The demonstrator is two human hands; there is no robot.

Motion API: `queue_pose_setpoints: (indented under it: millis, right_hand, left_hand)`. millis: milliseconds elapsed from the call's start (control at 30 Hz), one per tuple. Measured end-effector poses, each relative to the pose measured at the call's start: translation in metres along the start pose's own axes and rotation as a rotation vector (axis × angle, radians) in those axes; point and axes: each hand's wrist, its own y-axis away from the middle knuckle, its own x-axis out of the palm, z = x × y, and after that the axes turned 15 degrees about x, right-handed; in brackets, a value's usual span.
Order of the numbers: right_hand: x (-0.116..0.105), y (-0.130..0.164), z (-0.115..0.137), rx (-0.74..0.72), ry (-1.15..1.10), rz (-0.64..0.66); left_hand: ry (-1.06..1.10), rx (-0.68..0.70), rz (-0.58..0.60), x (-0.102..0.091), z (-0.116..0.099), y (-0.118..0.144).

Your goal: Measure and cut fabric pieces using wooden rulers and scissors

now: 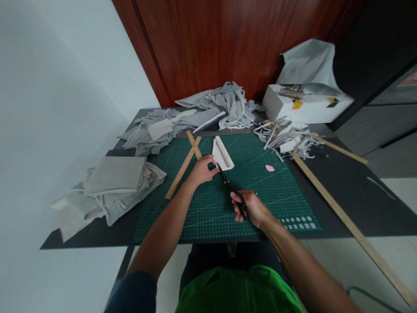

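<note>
Left hand [202,170]: we see it pinching the near left edge of the white cloth [224,153] between thumb and fingers.
Right hand [249,206]: ours too, closed around the black handles of the scissors [225,179].
Scissors: they point away from us and leftward, tips at the cloth's near left corner; we cannot tell whether the blades are parted.
White cloth: it lies on the far half of the green mat [202,221], creased lengthwise, in front of us.
Crossed rulers [183,168]: two wooden ones form an X left of the white cloth, one passing under our left hand.
Pink scrap [269,168]: on the mat, right of the cloth, well apart from our hands.
Strips [288,137]: a pale tangle at the mat's far right corner, by the long ruler [329,200] that juts past the table [361,195].
Box [301,106]: white, behind the strips.
Folded cloth [115,176]: stacked at our left, overlapping the mat.
Grey cloth [224,102]: heaped beyond the mat.
</note>
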Motion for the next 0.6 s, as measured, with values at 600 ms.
queue_pose_setpoints:
  millis: [600]
  right_hand:
    - [0.009,-0.007,0.010,0.014,-0.017,-0.019]
  left_hand:
    - [-0.004,-0.014,-0.007,-0.001,0.000,0.001]
